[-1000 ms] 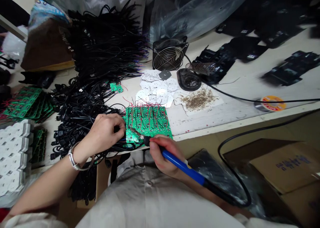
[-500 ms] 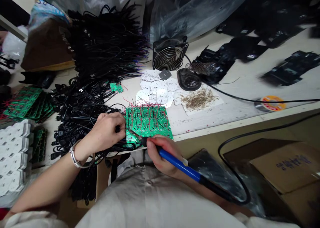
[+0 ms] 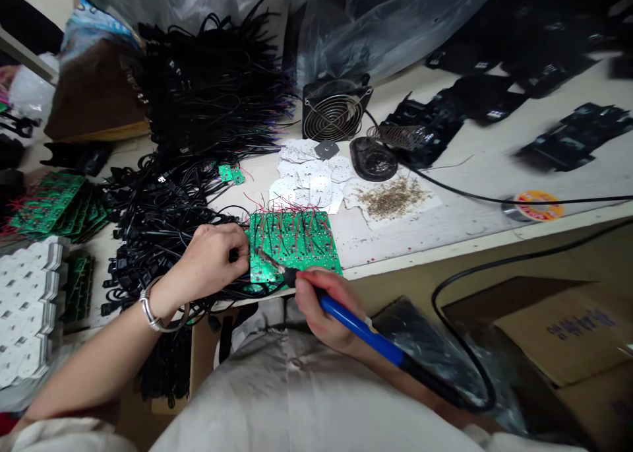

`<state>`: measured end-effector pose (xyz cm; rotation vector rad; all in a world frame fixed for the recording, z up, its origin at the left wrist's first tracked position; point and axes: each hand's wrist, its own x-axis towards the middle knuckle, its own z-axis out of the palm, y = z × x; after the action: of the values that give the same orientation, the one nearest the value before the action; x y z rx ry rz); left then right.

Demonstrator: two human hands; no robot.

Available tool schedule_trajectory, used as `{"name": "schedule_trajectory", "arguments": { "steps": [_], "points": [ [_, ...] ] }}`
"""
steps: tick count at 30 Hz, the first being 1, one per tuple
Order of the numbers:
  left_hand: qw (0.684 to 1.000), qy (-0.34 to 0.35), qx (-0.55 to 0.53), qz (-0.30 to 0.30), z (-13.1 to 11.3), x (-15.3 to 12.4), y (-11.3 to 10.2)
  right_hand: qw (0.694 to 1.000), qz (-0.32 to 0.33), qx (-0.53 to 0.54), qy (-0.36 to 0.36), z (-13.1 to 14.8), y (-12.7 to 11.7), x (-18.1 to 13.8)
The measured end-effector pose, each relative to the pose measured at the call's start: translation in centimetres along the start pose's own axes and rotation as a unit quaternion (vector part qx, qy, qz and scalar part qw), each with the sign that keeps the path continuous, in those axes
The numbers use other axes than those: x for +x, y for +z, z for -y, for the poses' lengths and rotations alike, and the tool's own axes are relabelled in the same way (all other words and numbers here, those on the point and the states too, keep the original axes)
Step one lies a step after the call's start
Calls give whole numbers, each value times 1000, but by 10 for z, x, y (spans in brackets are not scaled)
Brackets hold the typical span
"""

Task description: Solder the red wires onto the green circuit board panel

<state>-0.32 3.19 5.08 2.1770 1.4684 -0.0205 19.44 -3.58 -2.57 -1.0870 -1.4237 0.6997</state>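
A green circuit board panel [image 3: 297,241] bristling with red and black wire ends lies at the near edge of the white bench. My right hand [image 3: 324,307] is closed around a blue-handled soldering iron [image 3: 356,323], its tip resting on the board's left side. My left hand [image 3: 210,260], with a silver bracelet on the wrist, is closed in a pinch on a black wire at the board's left edge.
A tangle of black cables [image 3: 173,208] covers the bench to the left. Green boards [image 3: 54,204] and white trays [image 3: 27,300] lie at far left. Behind the board are white discs [image 3: 309,175], a small fan [image 3: 336,109], an iron stand [image 3: 373,155] and a solder spool [image 3: 537,204]. Cardboard boxes [image 3: 558,326] stand at lower right.
The soldering iron's tip has shifted slightly along the board's left side. My left hand keeps its pinch in almost the same place.
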Motion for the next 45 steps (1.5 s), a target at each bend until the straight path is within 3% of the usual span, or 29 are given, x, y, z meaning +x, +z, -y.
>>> {"name": "schedule_trajectory", "arguments": {
  "steps": [3,14,28,33,45],
  "points": [
    [1000,-2,1,1,0,0,0,999,-29,14,-11,-1,0,-2],
    [1000,-2,5,4,0,0,-1,998,-44,43,-3,-7,0,-8],
    [1000,-6,10,1,-2,1,-1,988,-20,142,49,-9,-1,-13],
    [1000,-18,13,1,-4,1,-1,982,-39,174,66,-8,1,-11],
    [999,-48,-13,10,-9,3,-1,982,-69,162,65,-23,-2,-9]
  ]
}}
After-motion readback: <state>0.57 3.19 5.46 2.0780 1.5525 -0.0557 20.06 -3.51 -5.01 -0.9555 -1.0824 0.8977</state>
